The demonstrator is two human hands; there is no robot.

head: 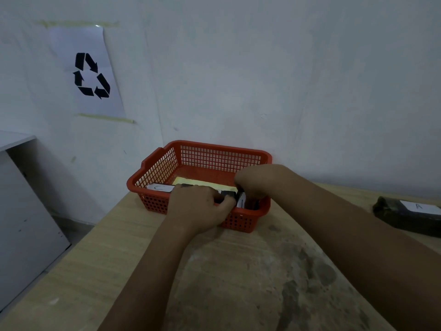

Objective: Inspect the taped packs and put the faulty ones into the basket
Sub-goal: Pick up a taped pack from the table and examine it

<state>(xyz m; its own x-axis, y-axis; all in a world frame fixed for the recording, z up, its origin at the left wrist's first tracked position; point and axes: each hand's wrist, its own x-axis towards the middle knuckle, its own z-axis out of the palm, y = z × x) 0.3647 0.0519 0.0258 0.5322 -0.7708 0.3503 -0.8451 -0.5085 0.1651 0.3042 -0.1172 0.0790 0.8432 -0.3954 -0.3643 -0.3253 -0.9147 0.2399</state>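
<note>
A red mesh basket (pixel 214 158) stands at the back of the wooden table against the wall. Both hands reach over its near rim. My left hand (pixel 198 206) curls its fingers round a dark taped pack (pixel 228 194) inside the basket. My right hand (pixel 253 182) grips the same pack from above at its right end, beside a white label. Another pack with a white label marked C (pixel 161 188) lies at the basket's left, next to a yellow sheet (pixel 191 181) on the bottom. A dark pack labelled A (pixel 410 213) lies on the table at the far right.
A recycling sign (pixel 89 72) is taped to the white wall above left. A grey cabinet (pixel 21 211) stands left of the table. The stained tabletop (pixel 250 271) spreads out in front of the basket.
</note>
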